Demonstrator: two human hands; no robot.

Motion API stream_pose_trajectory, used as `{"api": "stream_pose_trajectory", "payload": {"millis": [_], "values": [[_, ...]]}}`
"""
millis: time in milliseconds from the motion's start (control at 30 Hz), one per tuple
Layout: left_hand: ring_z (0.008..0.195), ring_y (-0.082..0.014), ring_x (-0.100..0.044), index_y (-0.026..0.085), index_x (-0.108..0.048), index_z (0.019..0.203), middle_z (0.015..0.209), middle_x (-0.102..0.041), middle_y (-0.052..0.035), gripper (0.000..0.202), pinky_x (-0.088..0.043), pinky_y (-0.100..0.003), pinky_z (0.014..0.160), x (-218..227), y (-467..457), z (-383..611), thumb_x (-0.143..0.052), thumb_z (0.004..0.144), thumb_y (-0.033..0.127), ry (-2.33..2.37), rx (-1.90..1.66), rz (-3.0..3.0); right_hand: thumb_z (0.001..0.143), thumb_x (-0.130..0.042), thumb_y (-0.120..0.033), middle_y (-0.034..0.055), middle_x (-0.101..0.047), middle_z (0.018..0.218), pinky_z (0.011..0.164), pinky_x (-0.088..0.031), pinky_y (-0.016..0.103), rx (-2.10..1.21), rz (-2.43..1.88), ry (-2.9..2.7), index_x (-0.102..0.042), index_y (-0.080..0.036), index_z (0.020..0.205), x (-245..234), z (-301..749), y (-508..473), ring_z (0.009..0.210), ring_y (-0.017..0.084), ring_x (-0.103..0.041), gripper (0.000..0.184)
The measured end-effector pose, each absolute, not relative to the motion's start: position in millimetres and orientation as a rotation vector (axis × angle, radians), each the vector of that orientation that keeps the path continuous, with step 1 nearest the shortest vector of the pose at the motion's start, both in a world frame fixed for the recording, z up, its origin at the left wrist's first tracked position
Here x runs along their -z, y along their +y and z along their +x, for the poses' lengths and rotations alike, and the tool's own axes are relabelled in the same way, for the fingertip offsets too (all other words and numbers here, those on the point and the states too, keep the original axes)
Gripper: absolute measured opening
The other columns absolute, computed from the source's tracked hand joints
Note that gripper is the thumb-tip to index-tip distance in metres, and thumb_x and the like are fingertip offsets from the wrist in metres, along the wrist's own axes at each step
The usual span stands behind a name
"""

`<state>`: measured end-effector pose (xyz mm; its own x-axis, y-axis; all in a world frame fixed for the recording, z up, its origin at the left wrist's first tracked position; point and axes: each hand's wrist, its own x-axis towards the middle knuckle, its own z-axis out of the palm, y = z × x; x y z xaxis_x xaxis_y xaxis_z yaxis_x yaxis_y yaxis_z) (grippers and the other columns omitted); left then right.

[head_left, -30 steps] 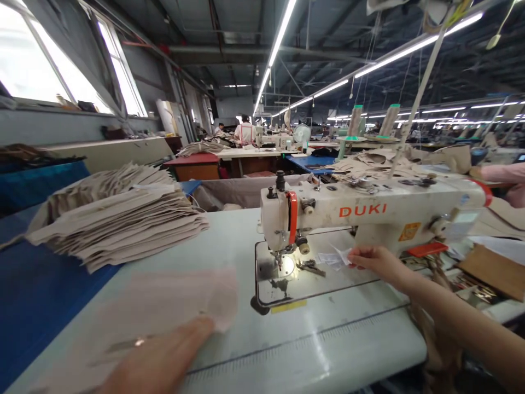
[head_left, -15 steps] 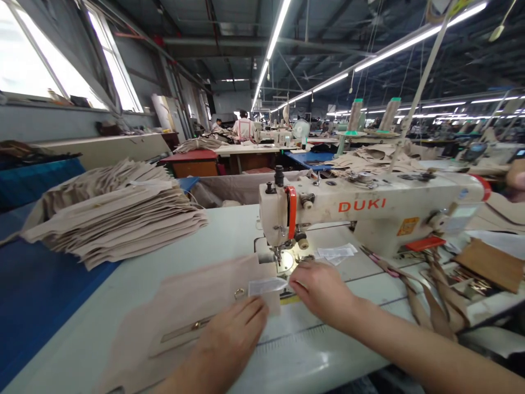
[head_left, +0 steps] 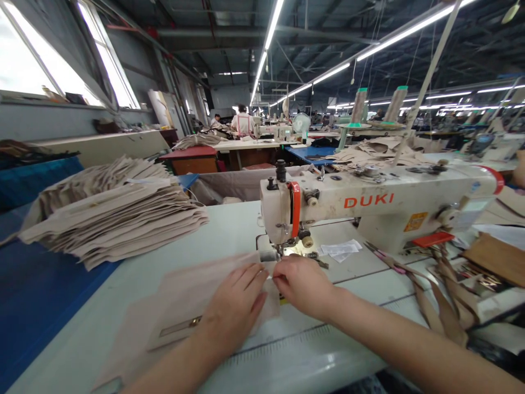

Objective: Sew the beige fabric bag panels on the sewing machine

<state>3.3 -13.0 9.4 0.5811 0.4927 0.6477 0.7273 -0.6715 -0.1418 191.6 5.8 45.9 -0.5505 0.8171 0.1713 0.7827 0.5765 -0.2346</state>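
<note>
My left hand lies on a pale beige fabric panel, fingers extended and pressed flat close to the sewing needle area. Beside it, my right hand is closed in a pinch on the end of a small white label, which is mostly covered by the hands. Both hands are just in front of the sewing machine's head. On the panel, left of my left wrist, is a narrow strap piece with a small metal fitting.
A stack of beige fabric pieces sits at the left. More white labels lie under the machine arm. Scissors, beige straps and a brown piece are at the right. Thread cones stand behind.
My left hand has moved up and right over the white label and the metal ring, hiding the ring. My right hand has shifted slightly left, closer to it.
</note>
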Motion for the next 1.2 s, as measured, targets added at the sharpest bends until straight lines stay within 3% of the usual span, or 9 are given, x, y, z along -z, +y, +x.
{"api": "stream_pose_trajectory", "payload": {"millis": [133,333,633,833,1200], "values": [[0.097,-0.022,-0.065,0.012,-0.067,0.103,0.101,-0.072,-0.0105,0.031,-0.057,-0.037,0.087,-16.0,-5.8,5.0,-0.037,0.099,0.015,-0.823,0.834,-2.413,0.087,-0.057,-0.018,0.002,-0.073,0.084,0.064,-0.036,0.025,-0.297,-1.345,-2.468,-0.072,-0.02,0.081,-47.8,195.6,7.8,0.077,0.016,-0.064,0.017],[0.091,-0.0185,-0.066,0.013,-0.067,0.093,0.091,-0.072,-0.0079,0.037,-0.057,-0.032,0.087,-15.6,-1.2,-1.1,-0.032,0.1,0.01,-0.687,0.815,-2.435,0.092,-0.053,-0.02,0.0034,-0.07,0.082,0.064,-0.037,0.026,-0.176,-1.276,-2.522,-0.07,-0.019,0.079,-47.2,191.5,11.1,0.077,0.017,-0.062,0.021],[0.079,-0.0157,-0.066,0.018,-0.064,0.086,0.085,-0.07,-0.0036,0.027,-0.057,-0.026,0.073,2.3,-4.4,-3.4,-0.04,0.095,0.009,-0.984,0.876,-2.718,0.095,-0.051,-0.018,0.0075,-0.07,0.099,0.089,-0.047,0.03,-0.193,-0.876,-2.508,-0.069,-0.017,0.097,-18.2,213.8,-24.8,0.094,0.02,-0.061,0.018],[0.086,-0.0183,-0.066,0.017,-0.065,0.098,0.093,-0.07,-0.0036,0.034,-0.057,-0.031,0.081,-4.6,-3.0,-2.2,-0.039,0.089,-0.002,-0.922,0.634,-2.765,0.097,-0.052,-0.022,0.0093,-0.069,0.113,0.102,-0.044,0.035,-0.214,-0.794,-2.603,-0.065,-0.014,0.109,-4.6,216.4,-43.0,0.111,0.023,-0.059,0.02],[0.085,-0.019,-0.064,0.017,-0.063,0.089,0.091,-0.067,-0.0039,0.028,-0.056,-0.033,0.081,-2.5,3.1,7.2,-0.041,0.092,0.001,-0.926,0.598,-2.818,0.097,-0.048,-0.019,0.0107,-0.069,0.113,0.103,-0.045,0.034,-0.283,-0.766,-2.546,-0.065,-0.013,0.105,-4.7,217.0,-40.6,0.114,0.023,-0.059,0.02]]}}
